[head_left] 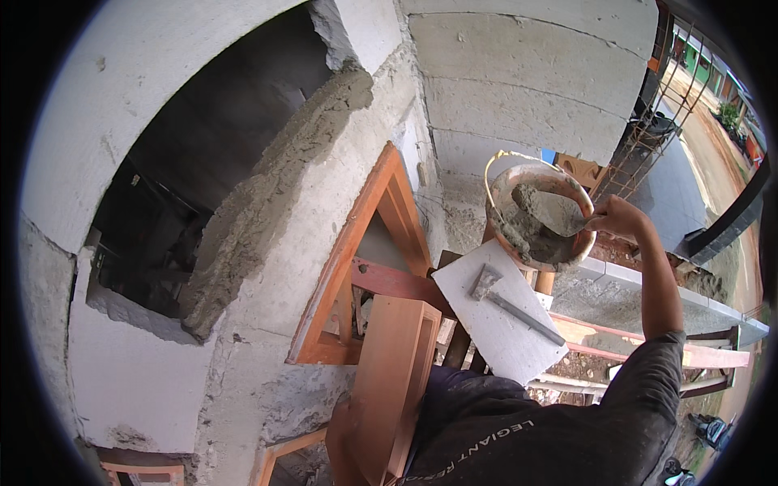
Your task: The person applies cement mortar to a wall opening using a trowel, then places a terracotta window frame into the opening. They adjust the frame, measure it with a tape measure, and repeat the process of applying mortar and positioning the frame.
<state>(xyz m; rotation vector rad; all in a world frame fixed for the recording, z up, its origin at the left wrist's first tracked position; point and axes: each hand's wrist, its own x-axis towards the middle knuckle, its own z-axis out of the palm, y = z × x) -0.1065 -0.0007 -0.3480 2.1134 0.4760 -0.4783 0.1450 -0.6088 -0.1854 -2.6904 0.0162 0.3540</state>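
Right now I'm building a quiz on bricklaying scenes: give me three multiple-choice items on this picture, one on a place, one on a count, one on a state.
1. Where does the hammer lie?
A. on the white slab
B. inside the bucket
C. on the ground

2. How many of the person's hands show?
A. none
B. one
C. two

3. What is the state of the bucket?
A. empty
B. holding grey mortar
C. tipped over

Answers: 1 A, the hammer rests flat on the slab beside the bucket. 2 B, only the right hand shows, closed on a trowel. 3 B, the upright bucket holds wet grey mortar, with the trowel blade in it.
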